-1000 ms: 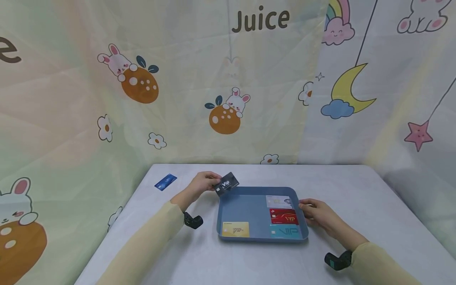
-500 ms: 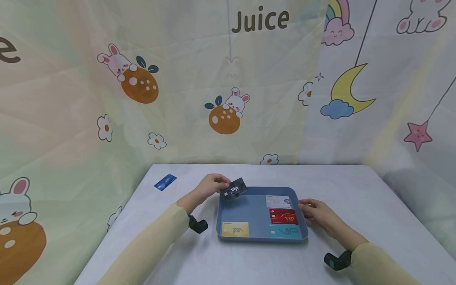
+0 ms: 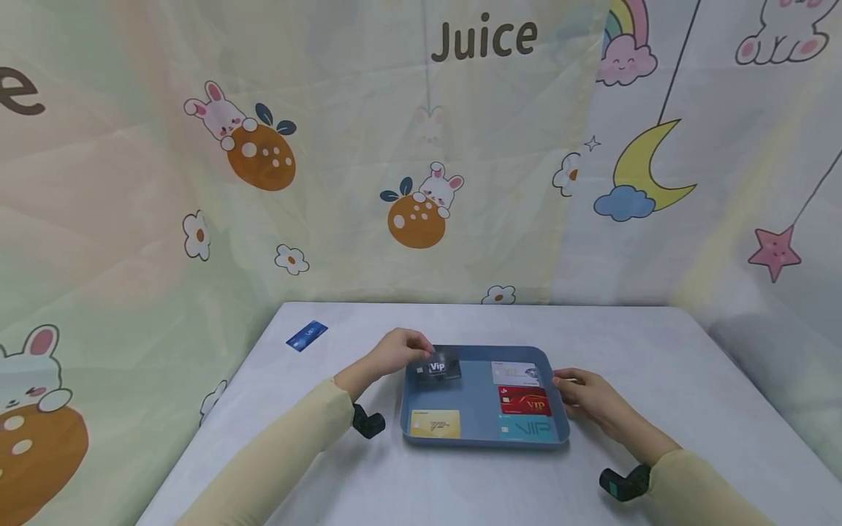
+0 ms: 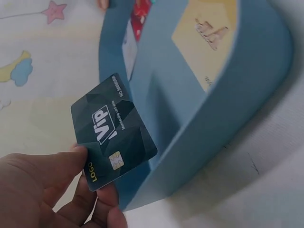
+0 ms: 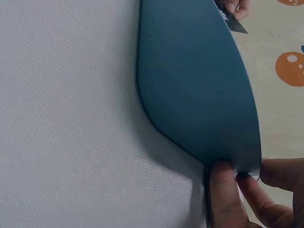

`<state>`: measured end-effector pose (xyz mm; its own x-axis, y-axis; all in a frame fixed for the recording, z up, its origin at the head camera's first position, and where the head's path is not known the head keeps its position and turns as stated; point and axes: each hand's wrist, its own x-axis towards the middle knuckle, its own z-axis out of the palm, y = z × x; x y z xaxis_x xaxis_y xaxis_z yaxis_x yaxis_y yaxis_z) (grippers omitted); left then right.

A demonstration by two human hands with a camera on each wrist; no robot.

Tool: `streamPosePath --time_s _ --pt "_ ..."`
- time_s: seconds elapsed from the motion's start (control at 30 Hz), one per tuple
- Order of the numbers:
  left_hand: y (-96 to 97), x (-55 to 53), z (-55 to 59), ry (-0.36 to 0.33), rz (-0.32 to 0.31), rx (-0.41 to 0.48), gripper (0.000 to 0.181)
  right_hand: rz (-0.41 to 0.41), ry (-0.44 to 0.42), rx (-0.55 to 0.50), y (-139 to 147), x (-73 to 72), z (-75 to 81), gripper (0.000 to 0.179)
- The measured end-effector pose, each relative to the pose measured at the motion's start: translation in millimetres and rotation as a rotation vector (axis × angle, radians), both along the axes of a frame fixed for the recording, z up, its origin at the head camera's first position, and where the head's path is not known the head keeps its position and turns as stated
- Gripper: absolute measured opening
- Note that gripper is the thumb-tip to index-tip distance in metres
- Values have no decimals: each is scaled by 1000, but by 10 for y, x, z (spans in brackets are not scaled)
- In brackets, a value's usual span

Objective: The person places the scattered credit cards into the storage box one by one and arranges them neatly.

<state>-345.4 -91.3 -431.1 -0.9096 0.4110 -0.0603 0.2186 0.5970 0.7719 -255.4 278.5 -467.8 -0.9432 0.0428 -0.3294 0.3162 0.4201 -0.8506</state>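
Note:
My left hand (image 3: 400,349) pinches a black VIP card (image 3: 439,367) between thumb and fingers over the far left corner of the blue tray (image 3: 476,440). In the left wrist view the card (image 4: 114,130) is tilted beside the tray's wall, its printed face and chip showing. My right hand (image 3: 595,398) grips the tray's right side; in the right wrist view its fingers (image 5: 223,190) lie on both sides of the rim. Inside the tray lie a gold card (image 3: 435,424) at near left, and a white card (image 3: 515,373), a red VIP card (image 3: 524,400) and a teal VIP card (image 3: 525,427) along the right.
A blue card (image 3: 306,336) lies on the white tabletop (image 3: 487,486), left of the tray and near the far left corner. Printed cloth (image 3: 342,146) hangs behind and beside the table. Each wrist wears a black camera (image 3: 625,483).
My left hand has brought the black card rightward and down from above the tray's corner to within its outline, turning it nearly level with the rim. The right hand stays put.

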Motion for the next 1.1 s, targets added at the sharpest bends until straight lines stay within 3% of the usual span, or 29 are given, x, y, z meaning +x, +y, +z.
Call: streamPosePath --time_s 0.3,0.53,0.77,1.1 --pt "32 41 -64 65 -53 -124 8 3 3 -1 9 3 -14 58" --pt "78 100 -85 80 -99 -146 10 6 4 5 -14 -1 15 58" --pt "90 147 -86 140 -129 -207 8 4 4 4 -14 1 8 58" --pt "90 179 -129 255 -193 -391 9 3 -1 7 2 9 6 59"
